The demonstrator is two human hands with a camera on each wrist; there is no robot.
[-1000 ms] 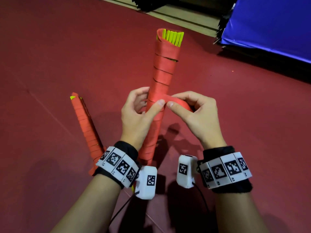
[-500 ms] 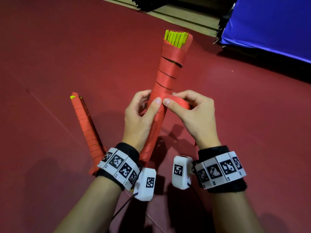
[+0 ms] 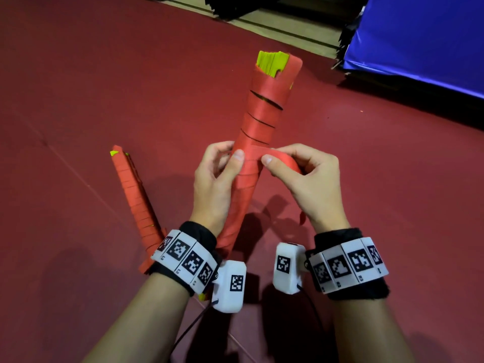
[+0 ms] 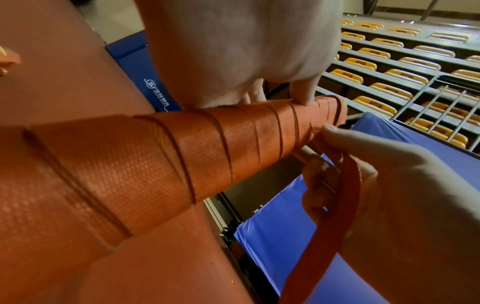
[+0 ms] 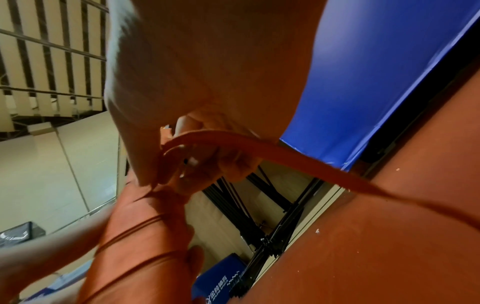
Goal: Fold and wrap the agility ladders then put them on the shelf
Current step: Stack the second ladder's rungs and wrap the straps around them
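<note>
While we hold the agility ladder bundle (image 3: 262, 132) tilted above the red floor (image 3: 78, 74), our left hand (image 3: 217, 187) curls round its middle, thumb pressed flat against the orange webbing just where the newest turn of strap crosses. Our right hand (image 3: 309, 184) sits just beside the bundle on its right, thumb and forefinger pinching the loose strap (image 3: 281, 157), which runs taut from the bundle into our grip and then trails down beneath the palm. At the bundle's far end the yellow-green rungs (image 3: 272, 61) poke out of the wrapping, and the orange turns below them show narrow dark gaps. From the left wrist we see the strap windings (image 4: 155, 160) close up, spiralling along the bundle, with the right hand's fingers (image 4: 345, 135) touching its underside and the strap hanging from them. To the left of the held bundle, well apart from it, a second wrapped ladder (image 3: 133, 200) lies on the floor, its near end hidden behind our left wristband (image 3: 183, 255). Beyond the bundle, to its right, a blue mat (image 3: 419, 40) stands at the floor's edge.
</note>
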